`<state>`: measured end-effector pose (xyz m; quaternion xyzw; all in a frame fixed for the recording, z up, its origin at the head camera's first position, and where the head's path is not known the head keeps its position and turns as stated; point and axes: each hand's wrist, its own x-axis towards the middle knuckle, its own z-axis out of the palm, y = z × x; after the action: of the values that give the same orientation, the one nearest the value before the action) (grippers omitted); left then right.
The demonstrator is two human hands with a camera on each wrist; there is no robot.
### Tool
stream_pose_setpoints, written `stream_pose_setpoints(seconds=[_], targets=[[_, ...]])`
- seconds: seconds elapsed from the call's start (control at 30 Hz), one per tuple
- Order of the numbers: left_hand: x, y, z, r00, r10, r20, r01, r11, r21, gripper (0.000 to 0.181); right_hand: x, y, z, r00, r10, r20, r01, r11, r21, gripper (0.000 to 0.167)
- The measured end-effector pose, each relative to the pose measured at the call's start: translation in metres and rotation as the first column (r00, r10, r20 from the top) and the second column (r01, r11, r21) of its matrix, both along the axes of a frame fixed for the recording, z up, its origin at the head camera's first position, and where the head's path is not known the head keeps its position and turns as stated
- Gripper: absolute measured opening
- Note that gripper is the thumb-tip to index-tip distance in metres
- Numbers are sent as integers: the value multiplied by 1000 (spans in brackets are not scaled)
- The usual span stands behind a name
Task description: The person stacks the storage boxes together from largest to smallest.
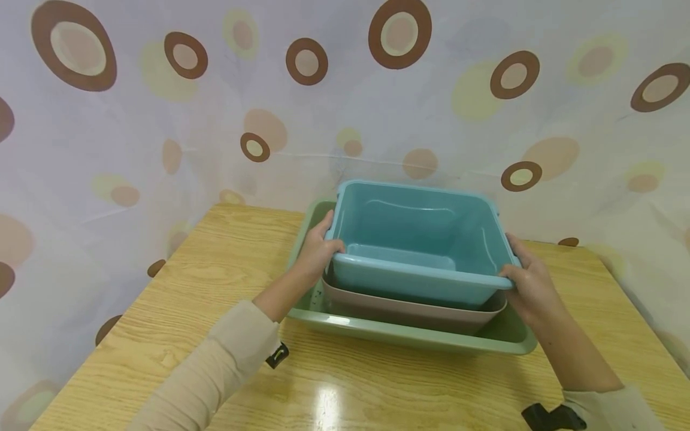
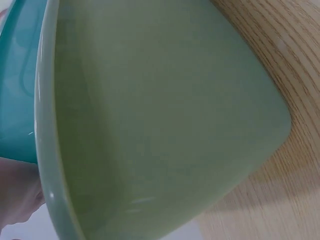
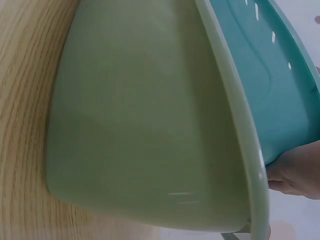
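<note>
A blue plastic basin [image 1: 409, 272] is held by its rim at both ends, its near side tilted down toward me. My left hand [image 1: 318, 245] grips the left end, thumb over the rim; my right hand [image 1: 530, 284] does the same at the right end. Beneath it sits a brownish-pink basin [image 1: 399, 308], inside a larger green basin [image 1: 409, 338]. The blue basin's lower part dips into the pink one; whether they touch is hidden. In both wrist views the green basin's outer wall [image 2: 175, 110] fills most of the picture, with the blue basin [image 3: 270, 75] beyond its rim.
The green basin stands on a wood-grain table [image 1: 226, 257], near its back edge. Behind the table hangs a pale wall covering [image 1: 334, 108] with brown, peach and yellow ovals. A dark strap [image 1: 552, 417] shows at my right sleeve.
</note>
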<state>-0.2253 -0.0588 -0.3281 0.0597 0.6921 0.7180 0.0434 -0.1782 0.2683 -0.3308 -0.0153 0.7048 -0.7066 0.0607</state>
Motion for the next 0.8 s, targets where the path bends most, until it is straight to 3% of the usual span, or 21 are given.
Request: stream_pose_setpoints(seconds=[0.8], targets=[[-1, 0, -9, 999, 22, 34, -21, 999, -49, 87, -1, -1, -14, 999, 1, -45, -1, 1000, 13, 88]])
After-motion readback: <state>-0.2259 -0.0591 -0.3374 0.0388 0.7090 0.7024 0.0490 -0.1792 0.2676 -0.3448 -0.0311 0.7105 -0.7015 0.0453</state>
